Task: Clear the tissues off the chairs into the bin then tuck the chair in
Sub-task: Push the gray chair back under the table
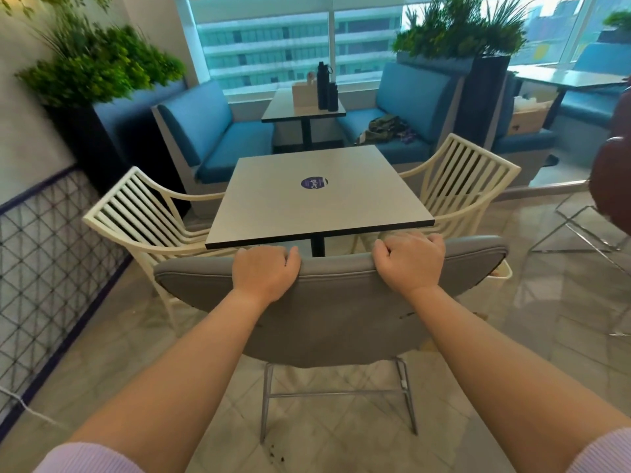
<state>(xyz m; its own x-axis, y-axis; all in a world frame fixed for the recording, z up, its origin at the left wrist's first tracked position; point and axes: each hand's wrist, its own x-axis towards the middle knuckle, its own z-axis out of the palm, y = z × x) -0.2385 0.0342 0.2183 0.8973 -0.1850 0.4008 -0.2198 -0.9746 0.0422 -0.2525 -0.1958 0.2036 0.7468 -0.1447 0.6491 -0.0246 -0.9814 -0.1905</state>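
With both hands curled over the top edge of the grey chair [327, 302], the head view suggests the task is at its last step: left hand [264, 273] and right hand [409, 261] are closed on the backrest, which stands close against the table [317, 196]. No tissues show; a white bin [502, 273] peeks out behind the chair's right side
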